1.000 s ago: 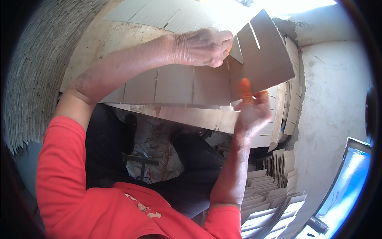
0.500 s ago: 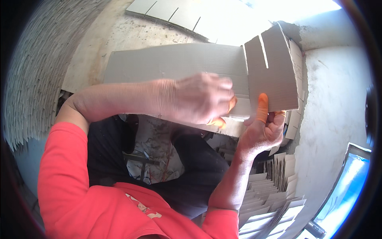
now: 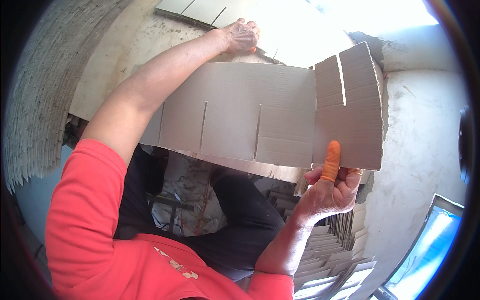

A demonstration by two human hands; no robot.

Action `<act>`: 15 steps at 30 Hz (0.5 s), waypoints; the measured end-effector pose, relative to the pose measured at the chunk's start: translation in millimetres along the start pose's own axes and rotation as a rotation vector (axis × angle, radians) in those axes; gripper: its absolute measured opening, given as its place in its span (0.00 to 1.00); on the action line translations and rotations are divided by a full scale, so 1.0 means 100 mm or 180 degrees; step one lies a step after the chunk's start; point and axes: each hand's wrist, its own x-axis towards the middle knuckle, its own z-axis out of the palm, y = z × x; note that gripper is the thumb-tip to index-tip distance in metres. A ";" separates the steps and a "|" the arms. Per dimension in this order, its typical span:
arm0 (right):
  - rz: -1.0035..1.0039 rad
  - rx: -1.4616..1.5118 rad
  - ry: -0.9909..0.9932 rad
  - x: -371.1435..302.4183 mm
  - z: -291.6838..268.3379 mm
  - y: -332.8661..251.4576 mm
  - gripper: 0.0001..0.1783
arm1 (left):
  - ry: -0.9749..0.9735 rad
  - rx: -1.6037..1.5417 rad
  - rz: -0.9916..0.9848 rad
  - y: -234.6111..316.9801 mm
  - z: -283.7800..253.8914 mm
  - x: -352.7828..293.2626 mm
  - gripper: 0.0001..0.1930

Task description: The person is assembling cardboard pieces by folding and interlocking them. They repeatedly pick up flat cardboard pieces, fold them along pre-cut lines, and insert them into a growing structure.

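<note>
My right hand pinches the slotted cardboard piece, the long sheet running leftward, my left hand beyond it, grip unclear.

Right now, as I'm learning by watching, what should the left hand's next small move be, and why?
Probably to take a sheet from the far slotted cardboard stack: the left hand appears at its near edge, with no sheet visibly in it, while the right hand pinches the near slotted panel at its lower edge.
</note>
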 end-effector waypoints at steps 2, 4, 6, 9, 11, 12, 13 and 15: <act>0.0092 0.0052 0.0049 -0.01 0.01 -0.03 0.08 | 0.0043 0.0257 0.0198 0.00 0.05 0.01 0.08; 0.0090 0.0069 0.0022 -0.02 0.01 -0.02 0.08 | -0.0134 0.0912 0.0417 0.00 0.03 0.04 0.05; 0.0044 0.0096 0.0020 -0.02 0.01 0.00 0.08 | 0.0114 0.0701 0.0438 -0.02 -0.02 0.02 0.04; -0.0068 0.0085 0.0002 -0.02 0.01 0.03 0.09 | 0.0199 0.0466 0.0477 0.00 -0.13 0.00 0.04; -0.0111 0.0001 -0.0043 -0.02 0.00 0.02 0.09 | 0.0293 0.0228 0.0451 0.02 -0.16 -0.03 0.03; -0.0101 0.0015 -0.0068 -0.03 0.00 0.01 0.09 | 0.0407 0.0055 0.0410 0.04 -0.15 -0.05 0.03; -0.0092 0.0029 -0.0093 -0.04 0.00 0.01 0.09 | 0.0520 -0.0117 0.0367 0.04 -0.14 -0.07 0.03; -0.0046 0.0069 -0.0074 -0.04 -0.01 0.01 0.09 | 0.0547 -0.0348 0.0190 0.05 -0.21 -0.10 0.03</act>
